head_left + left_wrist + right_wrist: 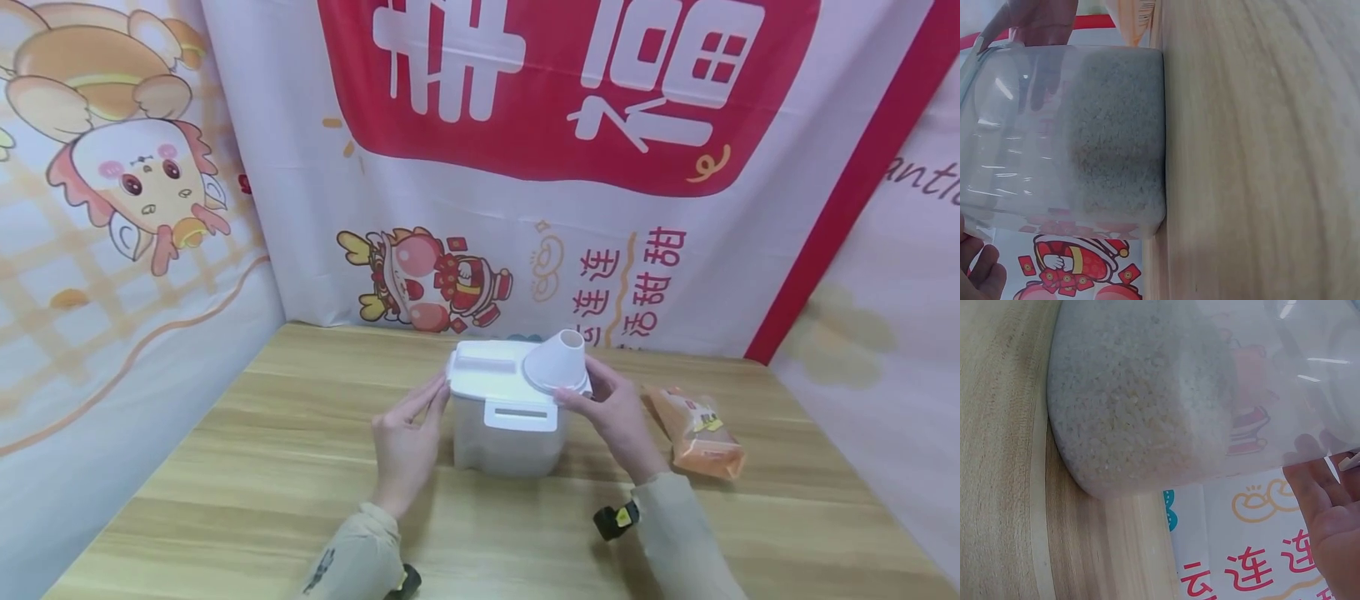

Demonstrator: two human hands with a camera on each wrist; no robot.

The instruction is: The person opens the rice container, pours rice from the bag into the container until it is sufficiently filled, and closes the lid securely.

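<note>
A translucent rice container [510, 454] stands upright on the table, topped by a white lid [487, 383] with a cone-shaped spout [557, 364] at its right. My left hand [408, 437] holds the lid's left edge; its fingertips also show at the container's side in the left wrist view. At the opposite edge, my right hand [618, 417] grips the lid, thumb on the rim beside the spout and fingers around the far side. Both wrist views show rice [1129, 406] filling the lower part of the container. The lid's fit against the body is partly hidden.
An orange and white plastic bag [701, 433] lies on the wooden table [247, 467] right of the container. Behind rises a printed cloth backdrop [465, 192], with more printed cloth at both sides.
</note>
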